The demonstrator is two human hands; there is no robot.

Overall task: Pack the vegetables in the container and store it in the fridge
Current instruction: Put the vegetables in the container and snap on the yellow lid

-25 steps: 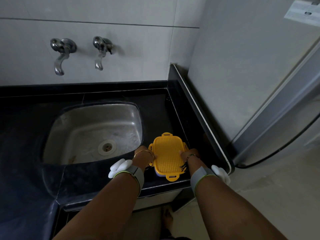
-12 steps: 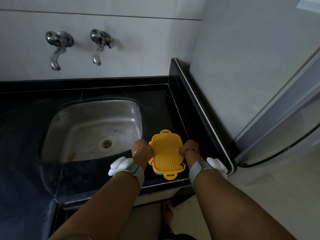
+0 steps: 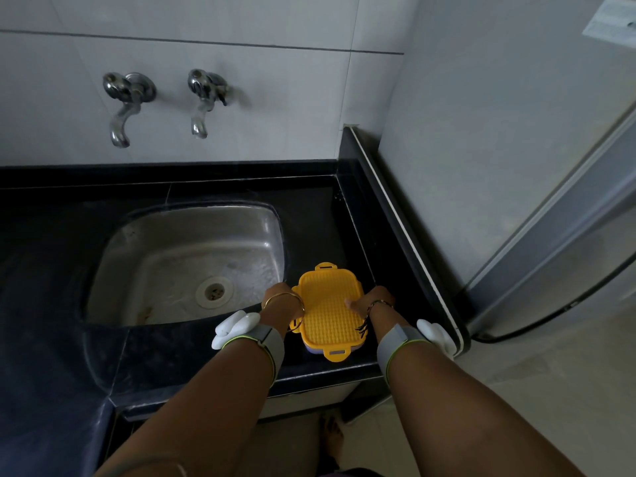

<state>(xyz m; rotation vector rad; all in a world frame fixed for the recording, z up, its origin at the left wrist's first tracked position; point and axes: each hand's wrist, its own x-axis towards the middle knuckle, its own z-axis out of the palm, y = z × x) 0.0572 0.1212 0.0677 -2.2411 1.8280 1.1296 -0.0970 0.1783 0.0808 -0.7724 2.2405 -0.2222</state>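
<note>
your left hand (image 3: 280,302) and right hand (image 3: 366,304) clamp the sides of the yellow-lidded container (image 3: 327,309) on the black counter (image 3: 344,235), just right of the sink (image 3: 186,259); lid looks on, packing seems done; next lift it level, turn right to the fridge (image 3: 516,166); door closed.

Black counter (image 3: 192,352) — yellow-lidded container (image 3: 327,304).

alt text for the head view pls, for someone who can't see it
Seen from above, the left hand and right hand grip the two long sides of a yellow-lidded container on a black countertop, just right of a steel sink. Two wall taps sit behind the sink; a grey fridge stands at right.
</note>
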